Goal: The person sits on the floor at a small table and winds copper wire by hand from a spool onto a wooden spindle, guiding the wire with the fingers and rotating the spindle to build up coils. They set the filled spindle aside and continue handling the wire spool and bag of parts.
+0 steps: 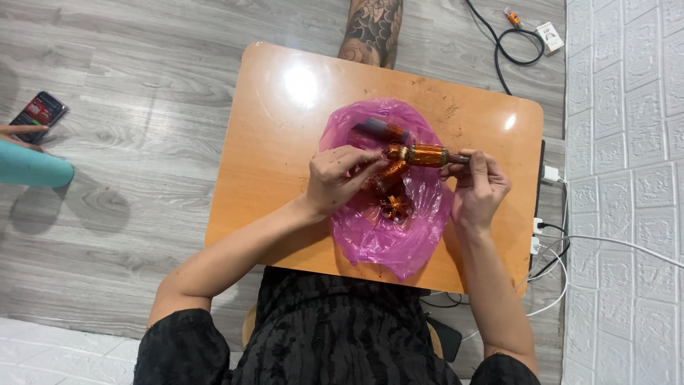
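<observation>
We see a small wooden table (271, 178) with a pink plastic bag (385, 235) spread on it. Above the bag we hold a copper-wound rotor (422, 155): our right hand (479, 191) grips its shaft end, and our left hand (336, 178) pinches the other end with the fingertips. It seems the work is in the middle, because loose copper pieces (394, 207) lie in the bag, while this winding is still whole
</observation>
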